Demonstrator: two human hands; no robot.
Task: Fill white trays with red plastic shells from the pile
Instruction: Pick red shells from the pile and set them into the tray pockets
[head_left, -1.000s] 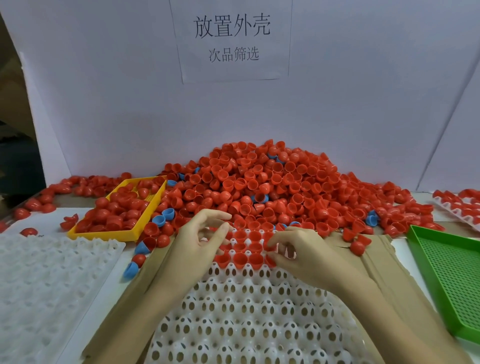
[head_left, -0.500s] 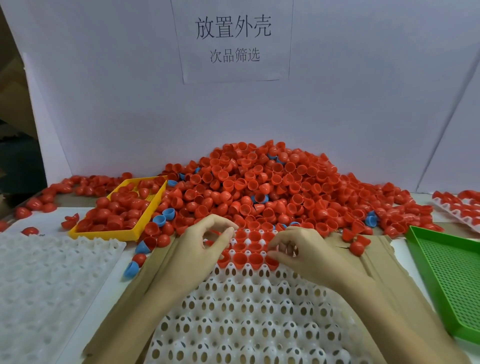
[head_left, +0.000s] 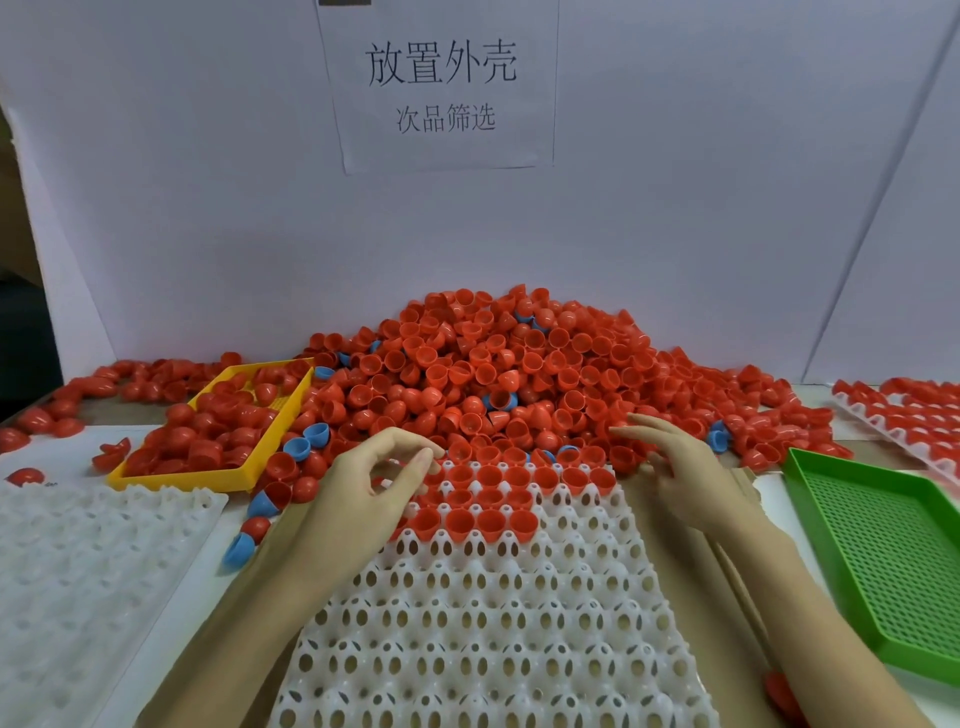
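I count only the top three rows of the white tray (head_left: 483, 623) at centre frame filled with red shells (head_left: 475, 499); the many rows below are bare. My left hand (head_left: 374, 488) curls thumb toward fingers at the tray's upper left corner; I cannot tell if it holds anything. My right hand (head_left: 675, 462) is spread, empty, at the edge of the pile (head_left: 519, 374) above. Most work remains.
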